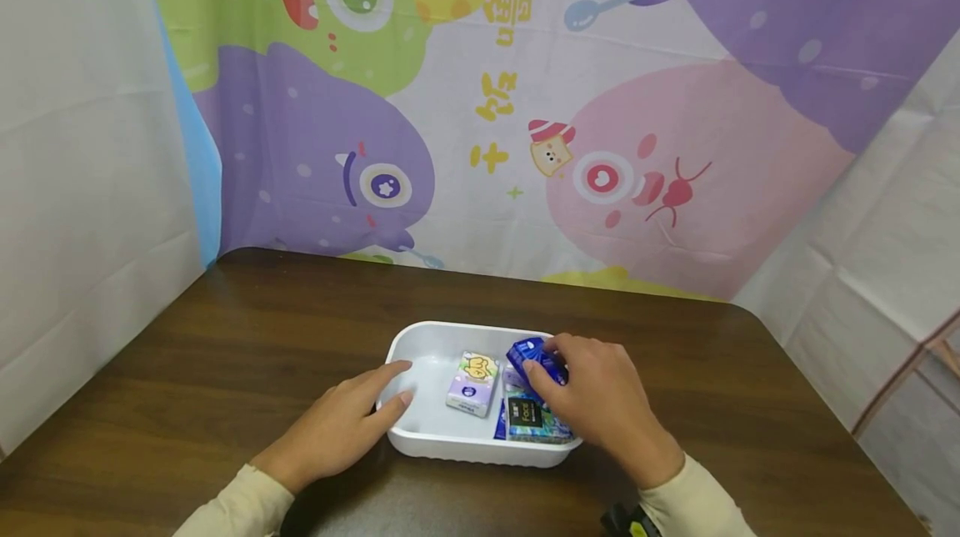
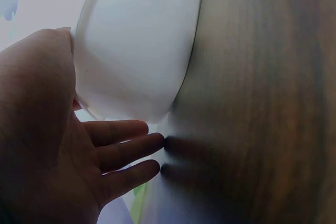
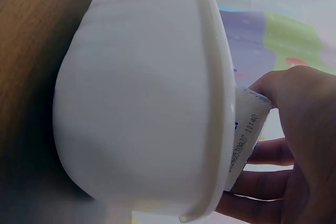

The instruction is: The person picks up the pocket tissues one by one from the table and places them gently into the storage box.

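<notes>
A white plastic tray stands on the brown table. At its left end is my left hand, thumb and forefinger reaching over the rim. Three outstretched fingers of that hand show outside the tray wall in the left wrist view. My right hand pinches a dark blue tissue packet over the tray's right end. The packet is tilted, and its pale printed side shows past the rim in the right wrist view. Under it lies a packet with a black "Face" label, partly covered.
A purple and white tissue packet with a yellow cartoon lies mid-tray. Another blue packet peeks out beside the "Face" one. Behind the table hangs a cartoon-printed curtain; pale cloth stands at both sides.
</notes>
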A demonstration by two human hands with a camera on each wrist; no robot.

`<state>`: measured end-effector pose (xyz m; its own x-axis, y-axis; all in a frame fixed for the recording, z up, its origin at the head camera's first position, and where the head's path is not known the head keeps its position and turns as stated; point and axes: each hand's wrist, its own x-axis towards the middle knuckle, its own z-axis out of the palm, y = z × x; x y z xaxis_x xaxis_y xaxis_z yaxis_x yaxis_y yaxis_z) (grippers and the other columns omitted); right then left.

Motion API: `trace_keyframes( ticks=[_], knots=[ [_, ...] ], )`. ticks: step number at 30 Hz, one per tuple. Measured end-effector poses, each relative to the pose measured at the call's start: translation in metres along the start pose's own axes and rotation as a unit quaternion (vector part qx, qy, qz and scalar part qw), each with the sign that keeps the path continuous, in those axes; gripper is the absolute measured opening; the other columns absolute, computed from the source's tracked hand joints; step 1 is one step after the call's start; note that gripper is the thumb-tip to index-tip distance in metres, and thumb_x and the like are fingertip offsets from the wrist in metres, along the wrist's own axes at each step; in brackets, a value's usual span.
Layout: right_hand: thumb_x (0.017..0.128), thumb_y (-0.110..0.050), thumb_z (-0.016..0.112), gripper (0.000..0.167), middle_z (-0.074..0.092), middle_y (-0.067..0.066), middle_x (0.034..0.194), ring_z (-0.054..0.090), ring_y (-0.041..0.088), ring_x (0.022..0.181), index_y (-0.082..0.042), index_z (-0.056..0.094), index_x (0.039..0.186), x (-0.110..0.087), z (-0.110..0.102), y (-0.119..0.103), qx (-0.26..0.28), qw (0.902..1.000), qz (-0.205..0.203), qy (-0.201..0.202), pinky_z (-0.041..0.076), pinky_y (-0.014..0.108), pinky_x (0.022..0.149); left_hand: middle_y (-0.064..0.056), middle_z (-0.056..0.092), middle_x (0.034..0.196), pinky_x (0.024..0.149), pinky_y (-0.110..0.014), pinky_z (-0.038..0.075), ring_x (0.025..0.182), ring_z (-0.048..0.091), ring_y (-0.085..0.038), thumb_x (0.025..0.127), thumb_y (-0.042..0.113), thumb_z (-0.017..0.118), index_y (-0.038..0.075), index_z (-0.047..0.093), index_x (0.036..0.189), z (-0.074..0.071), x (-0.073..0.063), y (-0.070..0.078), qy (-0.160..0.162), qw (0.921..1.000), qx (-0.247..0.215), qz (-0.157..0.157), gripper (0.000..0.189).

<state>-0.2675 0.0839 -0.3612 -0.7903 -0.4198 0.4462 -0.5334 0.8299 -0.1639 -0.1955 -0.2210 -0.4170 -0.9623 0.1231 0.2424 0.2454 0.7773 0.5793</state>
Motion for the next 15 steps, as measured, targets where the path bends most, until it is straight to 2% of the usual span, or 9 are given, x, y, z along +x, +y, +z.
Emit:
trace_keyframes(
  ticks=[5,8,11,15],
  knots=[
    [0.088,-0.049,0.072,0.04,0.074,0.005,0.091,0.07,0.025,0.085,-0.011,0.073,0.102,-0.0011,0.0023,-0.0042,0.003,1.0,0.0,-0.002,0.053,0.044,0.082,-0.008,0.06,0.137,0.104,-0.052,0.044,0.126,0.057,-0.027,0.103,0.044,0.054,0.016,0.055,0.145,-0.0005,-0.0003,0.0004,-0.003,1.0,-0.003,-0.003,0.05],
    [0.086,-0.049,0.074,0.039,0.07,0.002,0.081,0.067,0.021,0.075,-0.012,0.067,0.095,-0.0013,0.0045,-0.0059,0.007,1.0,-0.002,0.006,0.053,0.039,0.072,-0.008,0.06,0.137,0.104,-0.052,0.044,0.126,0.057,-0.027,0.103,0.044,0.054,0.017,0.055,0.145,-0.0005,-0.0005,0.0004,-0.003,1.0,-0.002,-0.003,0.05],
    [0.083,-0.049,0.077,0.038,0.062,-0.003,0.07,0.058,0.015,0.063,-0.015,0.06,0.087,-0.0012,0.0066,-0.0066,0.007,0.9998,-0.005,0.017,0.047,0.034,0.06,-0.008,0.061,0.137,0.103,-0.052,0.044,0.125,0.057,-0.027,0.103,0.044,0.054,0.017,0.055,0.144,-0.0005,-0.0005,0.0004,-0.003,1.0,-0.002,-0.003,0.05],
    [0.082,-0.049,0.078,0.038,0.054,-0.008,0.065,0.05,0.011,0.058,-0.018,0.056,0.078,-0.0013,0.008,-0.0071,0.001,0.9997,-0.013,0.018,0.042,0.032,0.06,-0.008,0.061,0.136,0.103,-0.053,0.044,0.125,0.057,-0.028,0.103,0.045,0.054,0.017,0.055,0.144,-0.0005,-0.0006,0.0002,-0.002,1.0,-0.002,-0.004,0.05]
  ],
)
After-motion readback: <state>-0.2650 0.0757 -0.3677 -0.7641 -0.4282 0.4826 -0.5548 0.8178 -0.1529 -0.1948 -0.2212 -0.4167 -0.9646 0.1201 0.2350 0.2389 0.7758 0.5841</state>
